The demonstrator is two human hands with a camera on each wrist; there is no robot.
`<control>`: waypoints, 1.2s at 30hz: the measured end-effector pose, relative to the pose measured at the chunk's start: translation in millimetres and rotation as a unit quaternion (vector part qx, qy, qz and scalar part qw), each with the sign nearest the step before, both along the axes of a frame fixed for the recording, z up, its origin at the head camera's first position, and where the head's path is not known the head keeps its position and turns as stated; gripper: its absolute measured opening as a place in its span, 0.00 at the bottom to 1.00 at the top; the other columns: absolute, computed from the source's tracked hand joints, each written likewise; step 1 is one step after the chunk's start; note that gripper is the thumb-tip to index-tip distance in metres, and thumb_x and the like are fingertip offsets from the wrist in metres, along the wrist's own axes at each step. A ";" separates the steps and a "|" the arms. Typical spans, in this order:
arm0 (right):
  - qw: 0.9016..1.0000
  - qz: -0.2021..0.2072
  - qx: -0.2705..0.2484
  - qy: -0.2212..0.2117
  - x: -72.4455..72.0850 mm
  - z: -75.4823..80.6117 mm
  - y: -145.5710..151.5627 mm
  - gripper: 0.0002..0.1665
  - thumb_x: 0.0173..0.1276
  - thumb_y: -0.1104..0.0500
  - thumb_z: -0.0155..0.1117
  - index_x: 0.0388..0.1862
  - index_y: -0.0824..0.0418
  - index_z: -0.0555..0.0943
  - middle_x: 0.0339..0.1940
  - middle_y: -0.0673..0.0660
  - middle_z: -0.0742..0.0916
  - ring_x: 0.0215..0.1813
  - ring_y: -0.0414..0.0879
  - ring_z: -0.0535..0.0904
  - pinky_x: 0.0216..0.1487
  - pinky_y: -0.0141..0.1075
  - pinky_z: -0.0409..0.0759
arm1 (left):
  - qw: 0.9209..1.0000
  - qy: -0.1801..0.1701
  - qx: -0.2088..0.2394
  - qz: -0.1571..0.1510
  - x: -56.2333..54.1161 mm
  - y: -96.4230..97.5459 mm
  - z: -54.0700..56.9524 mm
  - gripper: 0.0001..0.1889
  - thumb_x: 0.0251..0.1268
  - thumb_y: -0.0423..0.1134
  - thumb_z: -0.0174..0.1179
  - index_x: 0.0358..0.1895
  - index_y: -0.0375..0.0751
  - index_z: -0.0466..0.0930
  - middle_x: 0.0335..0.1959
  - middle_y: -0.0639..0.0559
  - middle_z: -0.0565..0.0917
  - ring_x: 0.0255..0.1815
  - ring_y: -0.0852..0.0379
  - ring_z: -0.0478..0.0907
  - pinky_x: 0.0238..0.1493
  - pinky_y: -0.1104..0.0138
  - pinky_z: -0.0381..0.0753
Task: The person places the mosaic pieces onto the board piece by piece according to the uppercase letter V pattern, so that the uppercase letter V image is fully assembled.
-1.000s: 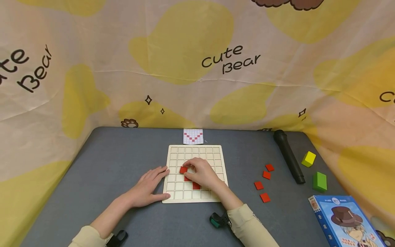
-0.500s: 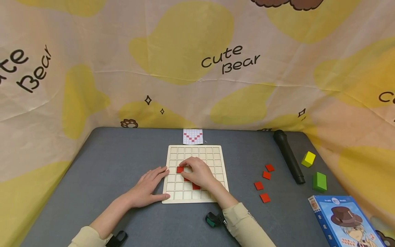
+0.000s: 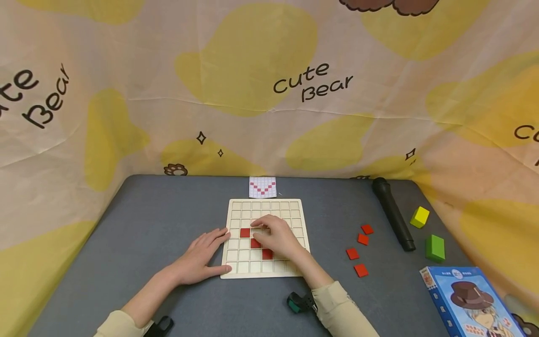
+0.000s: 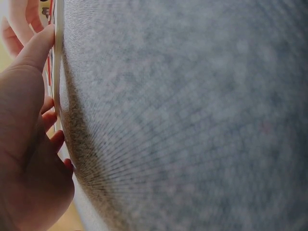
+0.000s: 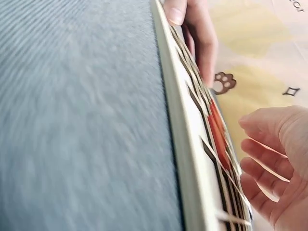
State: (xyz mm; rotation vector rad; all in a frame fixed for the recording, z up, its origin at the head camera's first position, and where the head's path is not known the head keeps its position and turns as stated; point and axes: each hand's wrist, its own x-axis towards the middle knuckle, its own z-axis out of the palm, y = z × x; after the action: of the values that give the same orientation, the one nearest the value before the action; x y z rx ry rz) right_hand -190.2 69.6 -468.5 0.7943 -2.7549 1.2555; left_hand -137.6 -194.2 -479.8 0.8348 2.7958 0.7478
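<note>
Head view: Resting at the near-square, pale cream grid board, the person's left hand lies flat with fingers extended and thumb set well apart; the fingertips touch the left rim, the thumb tip the lower left corner. The right hand is over the middle of the board, fingers loosely bent, with a visible gap between thumb and forefinger. Three flat, square red tiles sit in cells of the board, stepping diagonally down to the right: the upper left tile, the middle tile just beside the right thumb, and the lower right tile. Four loose red tiles lie right of the board on the grey tabletop. Beyond the board's far edge: a small white paper card bearing a red V pattern. Far right: black rod, yellow block, green block, blue illustrated box.

Left wrist view: board seen nearly edge-on; the left thumb is against its edge, other fingertips showing lower along it.

Right wrist view: blurred. Right-hand fingers curve towards the board; contact cannot be told. Red tiles show as a foreshortened stripe.
</note>
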 end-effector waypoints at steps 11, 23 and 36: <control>0.998 -0.065 -0.025 -0.004 -0.7 2.0 48.6 0.11 0.63 0.60 0.70 0.45 0.56 0.87 0.40 0.47 0.86 0.39 0.41 0.79 0.41 0.37 0.79 | 1.000 0.004 0.004 0.001 -0.3 0.7 -2.8 0.45 0.63 0.66 0.57 0.75 0.40 0.59 0.75 0.45 0.58 0.76 0.42 0.51 0.70 0.42 0.49; 0.989 -0.142 -0.012 0.042 6.5 -3.2 123.3 0.08 0.63 0.62 0.70 0.42 0.57 0.87 0.31 0.48 0.83 0.28 0.40 0.76 0.30 0.33 0.75 | 1.000 -0.001 0.005 0.003 0.4 1.0 -1.5 0.45 0.63 0.66 0.58 0.75 0.41 0.59 0.76 0.46 0.57 0.76 0.41 0.51 0.70 0.42 0.48; 0.971 -0.234 0.034 0.044 22.3 -3.0 199.0 0.11 0.66 0.60 0.67 0.47 0.60 0.86 0.47 0.60 0.85 0.44 0.55 0.79 0.45 0.49 0.76 | 1.000 0.004 0.004 0.004 0.5 1.0 -2.9 0.45 0.62 0.66 0.58 0.75 0.42 0.59 0.76 0.46 0.57 0.76 0.42 0.51 0.70 0.42 0.49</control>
State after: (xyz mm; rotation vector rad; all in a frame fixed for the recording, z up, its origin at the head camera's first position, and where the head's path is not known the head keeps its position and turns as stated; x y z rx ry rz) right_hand -167.9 268.6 -471.6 0.1695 -2.6943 1.0075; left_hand -137.1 -193.2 -482.8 0.8288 2.8064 0.7606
